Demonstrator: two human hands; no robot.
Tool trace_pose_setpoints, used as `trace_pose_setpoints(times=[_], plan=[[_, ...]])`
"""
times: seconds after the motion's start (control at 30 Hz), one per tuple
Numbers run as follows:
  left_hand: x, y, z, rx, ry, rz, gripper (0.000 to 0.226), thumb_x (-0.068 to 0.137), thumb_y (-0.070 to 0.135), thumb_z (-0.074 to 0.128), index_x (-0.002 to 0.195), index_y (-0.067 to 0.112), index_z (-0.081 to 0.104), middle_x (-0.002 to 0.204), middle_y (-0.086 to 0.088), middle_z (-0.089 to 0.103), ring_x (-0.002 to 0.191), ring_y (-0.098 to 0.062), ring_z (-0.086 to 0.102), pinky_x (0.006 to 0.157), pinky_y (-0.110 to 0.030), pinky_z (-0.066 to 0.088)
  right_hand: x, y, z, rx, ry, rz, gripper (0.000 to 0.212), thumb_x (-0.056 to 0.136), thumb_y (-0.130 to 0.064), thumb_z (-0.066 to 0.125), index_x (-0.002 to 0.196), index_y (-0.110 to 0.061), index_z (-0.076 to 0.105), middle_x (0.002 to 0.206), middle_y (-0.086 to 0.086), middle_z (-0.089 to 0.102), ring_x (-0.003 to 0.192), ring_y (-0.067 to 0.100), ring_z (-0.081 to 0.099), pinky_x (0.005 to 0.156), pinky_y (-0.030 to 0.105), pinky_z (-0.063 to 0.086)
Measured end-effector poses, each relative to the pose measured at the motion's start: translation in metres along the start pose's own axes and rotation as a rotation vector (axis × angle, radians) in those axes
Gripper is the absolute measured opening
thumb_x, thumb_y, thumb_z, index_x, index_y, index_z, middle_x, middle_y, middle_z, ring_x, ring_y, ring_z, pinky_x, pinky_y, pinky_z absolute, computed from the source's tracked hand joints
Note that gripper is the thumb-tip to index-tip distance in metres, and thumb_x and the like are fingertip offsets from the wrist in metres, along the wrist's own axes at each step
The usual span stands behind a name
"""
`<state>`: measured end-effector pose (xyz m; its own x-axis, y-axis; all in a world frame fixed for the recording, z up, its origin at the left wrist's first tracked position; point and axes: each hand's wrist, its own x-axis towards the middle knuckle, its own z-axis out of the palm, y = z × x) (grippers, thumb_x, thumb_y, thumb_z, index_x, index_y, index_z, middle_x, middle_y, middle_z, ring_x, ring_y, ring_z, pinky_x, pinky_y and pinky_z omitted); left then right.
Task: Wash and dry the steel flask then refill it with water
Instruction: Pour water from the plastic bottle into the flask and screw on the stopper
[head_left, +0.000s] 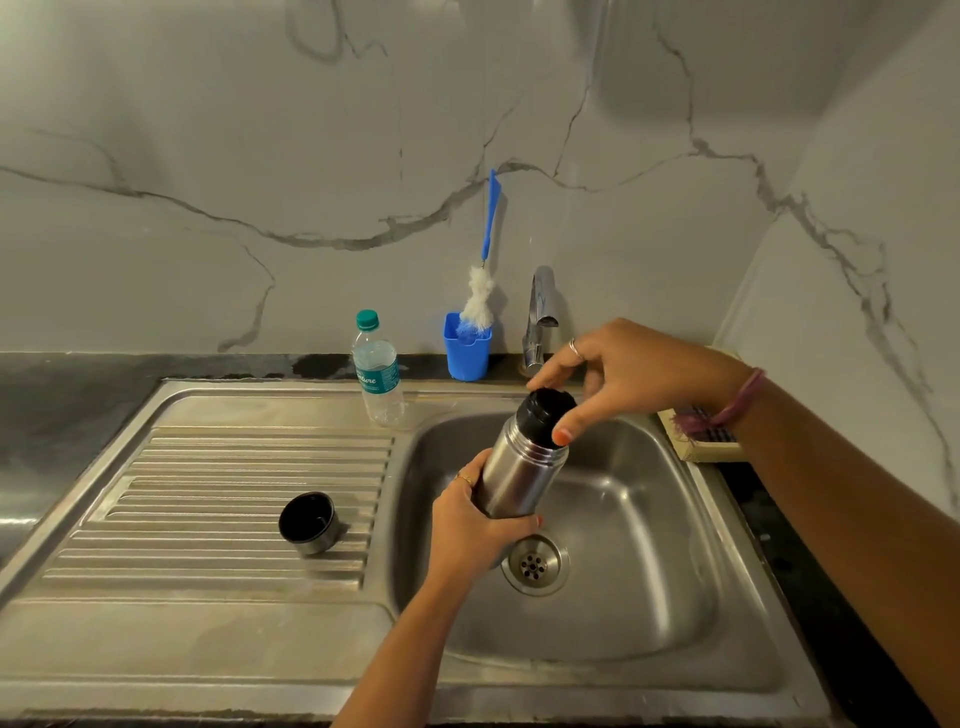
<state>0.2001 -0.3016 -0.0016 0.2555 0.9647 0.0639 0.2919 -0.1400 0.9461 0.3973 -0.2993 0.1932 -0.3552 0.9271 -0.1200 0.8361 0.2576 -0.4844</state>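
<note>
Holding the one steel flask (519, 470) over the sink basin (649, 545), your left hand (475, 525) wraps round its lower body — fingers curled about the steel — and tilts it so the top leans toward your right. Your right hand (618, 374) comes from above, thumb and fingers pinching the single black stopper (545, 413) at the flask's mouth. Just below your left hand sits one drain (535, 565). To the left of that hand, well apart on the ribbed drainboard, lies one cup lid (309, 522), black inside, tipped on its side. Beyond your hands, at the back rim, you have one plastic water bottle (376, 371) with a green cap, one blue holder (467, 348) with one bottle brush (480, 291) standing in it, and one tap (540, 322) — just behind your right hand's fingers.
</note>
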Motion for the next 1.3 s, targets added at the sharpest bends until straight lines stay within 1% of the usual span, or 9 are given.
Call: trace_pose_setpoints(times=[0.13, 0.27, 0.37, 0.5, 0.63, 0.7, 0.93, 1.07, 1.3], plan=[[-0.001, -0.001, 0.002, 0.002, 0.002, 0.002, 0.078, 0.055, 0.021, 0.095, 0.113, 0.051, 0.052, 0.108, 0.019, 0.066, 0.097, 0.004, 0.062, 0.078, -0.012, 0.048, 0.009, -0.004, 0.006, -0.227, 0.111, 0.152, 0.076, 0.051, -0.085, 0.051, 0.101, -0.028, 0.066, 0.081, -0.011, 0.066, 0.071, 0.004, 0.06, 0.066, 0.021, 0.045], [0.001, -0.003, 0.002, 0.004, -0.004, -0.008, 0.08, 0.055, 0.023, 0.095, 0.115, 0.052, 0.051, 0.109, 0.019, 0.066, 0.097, 0.006, 0.061, 0.077, -0.011, 0.048, 0.002, 0.005, -0.003, 0.103, -0.164, 0.038, 0.074, 0.069, -0.047, 0.08, 0.135, -0.038, 0.048, 0.118, -0.018, 0.061, 0.088, 0.005, 0.066, 0.082, 0.016, 0.049], [0.002, -0.002, 0.002, 0.012, -0.008, -0.004, 0.081, 0.055, 0.021, 0.095, 0.113, 0.053, 0.049, 0.11, 0.019, 0.065, 0.098, 0.004, 0.061, 0.077, -0.009, 0.047, 0.006, 0.004, 0.006, 0.056, -0.054, 0.041, 0.053, 0.066, -0.051, 0.08, 0.113, -0.033, 0.063, 0.09, -0.014, 0.067, 0.074, 0.003, 0.064, 0.068, 0.012, 0.047], [0.002, -0.001, 0.002, 0.002, -0.017, -0.001, 0.08, 0.055, 0.021, 0.095, 0.113, 0.053, 0.049, 0.11, 0.02, 0.064, 0.098, 0.004, 0.061, 0.076, -0.01, 0.047, 0.011, -0.001, 0.015, -0.327, 0.123, 0.167, 0.086, 0.048, -0.091, 0.042, 0.101, -0.026, 0.059, 0.075, -0.01, 0.06, 0.069, 0.006, 0.057, 0.066, 0.025, 0.047], [0.004, -0.001, 0.001, 0.004, -0.003, 0.004, 0.079, 0.055, 0.018, 0.095, 0.109, 0.054, 0.051, 0.105, 0.02, 0.065, 0.094, 0.008, 0.06, 0.075, -0.009, 0.048, 0.003, 0.005, 0.002, 0.008, -0.105, 0.051, 0.075, 0.067, -0.06, 0.075, 0.133, -0.038, 0.048, 0.114, -0.02, 0.06, 0.103, -0.003, 0.057, 0.092, 0.018, 0.045], [0.004, -0.001, 0.001, -0.001, -0.006, 0.003, 0.079, 0.055, 0.018, 0.095, 0.108, 0.055, 0.05, 0.105, 0.02, 0.065, 0.094, 0.007, 0.061, 0.074, -0.008, 0.047, 0.003, 0.008, 0.002, 0.001, -0.085, -0.003, 0.064, 0.068, -0.046, 0.081, 0.127, -0.038, 0.055, 0.106, -0.021, 0.064, 0.093, -0.008, 0.058, 0.083, 0.013, 0.044], [0.003, -0.006, 0.0, -0.025, -0.028, -0.017, 0.081, 0.053, 0.024, 0.096, 0.118, 0.048, 0.053, 0.108, 0.016, 0.067, 0.094, 0.004, 0.063, 0.076, -0.012, 0.049, 0.01, 0.004, 0.017, -0.334, 0.104, 0.069, 0.075, 0.057, -0.081, 0.063, 0.112, -0.031, 0.056, 0.084, -0.014, 0.064, 0.073, 0.004, 0.057, 0.065, 0.022, 0.043], [0.006, -0.01, -0.006, -0.036, -0.076, -0.003, 0.079, 0.053, 0.026, 0.095, 0.122, 0.039, 0.058, 0.106, 0.012, 0.07, 0.094, -0.001, 0.066, 0.081, -0.022, 0.055, 0.009, 0.016, 0.02, -0.523, 0.1, -0.201, 0.083, 0.075, -0.079, 0.049, 0.145, -0.044, 0.022, 0.135, -0.015, 0.049, 0.107, 0.008, 0.057, 0.083, 0.024, 0.048], [0.01, -0.004, -0.016, 0.015, -0.191, 0.072, 0.077, 0.053, 0.02, 0.096, 0.117, 0.042, 0.06, 0.105, 0.017, 0.071, 0.098, -0.005, 0.066, 0.086, -0.024, 0.055, 0.018, 0.035, 0.04, -0.708, 0.32, -0.661, 0.044, 0.087, -0.061, 0.045, 0.109, -0.023, 0.054, 0.079, -0.003, 0.058, 0.06, 0.012, 0.054, 0.047, 0.02, 0.037]])
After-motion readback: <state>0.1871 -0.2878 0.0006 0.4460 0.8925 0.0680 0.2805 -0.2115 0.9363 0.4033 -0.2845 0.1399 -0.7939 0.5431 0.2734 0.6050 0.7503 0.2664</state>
